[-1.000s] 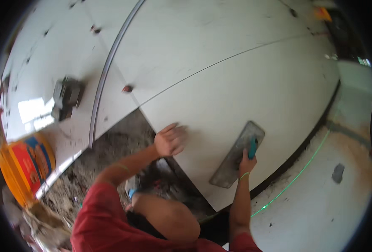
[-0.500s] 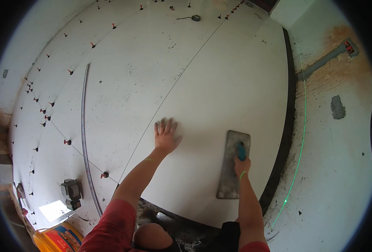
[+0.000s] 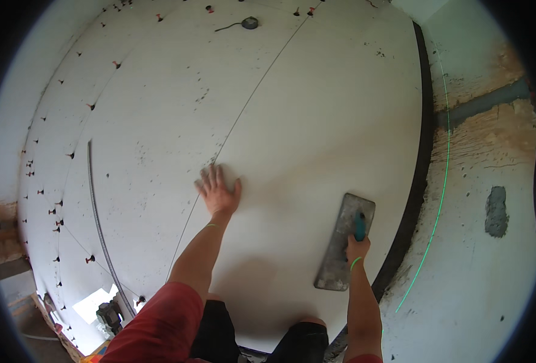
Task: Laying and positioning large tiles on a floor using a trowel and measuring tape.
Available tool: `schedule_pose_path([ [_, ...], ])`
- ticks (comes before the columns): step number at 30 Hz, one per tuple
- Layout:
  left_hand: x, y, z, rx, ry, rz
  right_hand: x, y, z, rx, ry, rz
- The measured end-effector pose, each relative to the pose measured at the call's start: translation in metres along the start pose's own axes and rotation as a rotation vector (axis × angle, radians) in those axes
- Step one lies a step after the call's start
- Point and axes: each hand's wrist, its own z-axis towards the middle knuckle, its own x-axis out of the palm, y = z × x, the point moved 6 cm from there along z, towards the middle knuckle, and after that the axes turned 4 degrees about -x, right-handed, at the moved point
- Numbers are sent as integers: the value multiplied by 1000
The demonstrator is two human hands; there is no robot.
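My left hand lies palm down with its fingers spread on a large pale floor tile. Its fingertips reach the thin dark joint that runs slantwise between two tiles. On the right, my right hand is wrapped round the teal handle of a rectangular grey float. The float rests flat on the same tile, slightly slanted, near its right side. My two knees show at the lower edge, over the near part of the tile.
A dark gap separates the tile from the right wall, where a green laser line runs. Left are a long metal ruler, a laser level and several red-and-black tile levelling clips. A round dark object with a tail lies far off.
My view has shifted forward, and my knees now come over the tile's near part. The left hand has reached the joint. The float sits farther forward and is more slanted.
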Motion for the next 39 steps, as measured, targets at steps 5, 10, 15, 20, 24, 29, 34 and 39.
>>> schedule_pose_path([
  [5, 2, -1, 23, -5, -29, 50, -4, 61, 30, -142, 65, -51],
  [10, 21, -39, 18, 16, -23, 58, -1, 14, 26, 90, -60, -382],
  [15, 13, -31, 29, -12, -49, 133, 57, 75, 51, 7, 153, -228],
  [20, 64, -209, 11, 5, 129, 91, 54, 68, 67, 32, 182, -191],
  [24, 103, -383, -8, -85, 150, 40, 36, 68, 110, -65, 114, -112],
  [29, 122, -392, 0, -129, 8, 162, -42, 102, 261, 45, 141, -122],
  [34, 127, -406, 1, -129, 64, 149, -95, 89, 239, -197, -352, 506],
  [39, 136, -428, 4, -148, 115, 178, -22, 115, 446, 107, 91, 13],
])
